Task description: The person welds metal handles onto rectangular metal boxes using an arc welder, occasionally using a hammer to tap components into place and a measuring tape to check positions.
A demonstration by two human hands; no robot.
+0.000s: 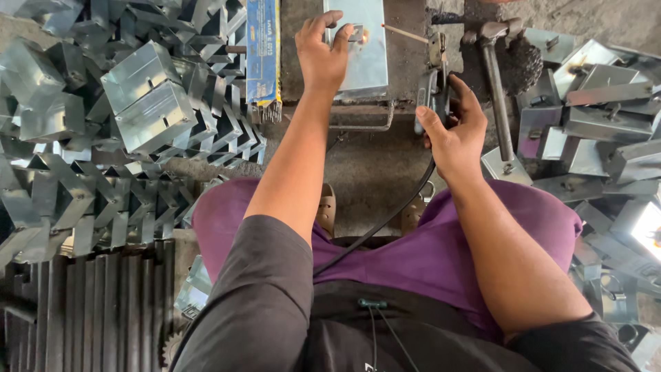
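Concrete workshop floor, gritty and stained, with galvanized sheet-metal boxes heaped up on both sides of a seated person in purple trousers and a dark shirt. Straight ahead of the knees sits a low, dark work block (403, 41), and lying flat on it is a shiny metal box panel (368, 58). The left hand (321, 56) is pressed down on that panel, palm flat on its near left corner with the fingers spread and the fingertips (342, 36) right beside a small bright orange glow on the sheet, so it's holding the piece down rather than wrapping around anything. The right hand (451, 131) is closed around the handle of an electrode holder (432, 96), thumb over the top, and a thin welding rod (406, 32) sticks out from the clamp toward the glowing spot on the panel. A black cable (375, 231) runs from the holder back down between the legs. A hammer (497, 89) lies just to the right of the holder, head up near the far edge of the block. To the left of the panel there's a blue box of rods (263, 48) with the rod ends poking out of its near end. The big pile of boxes (131, 117) on the left reaches almost to the person's thigh, and another pile of boxes and lids (599, 117) sits on the right.
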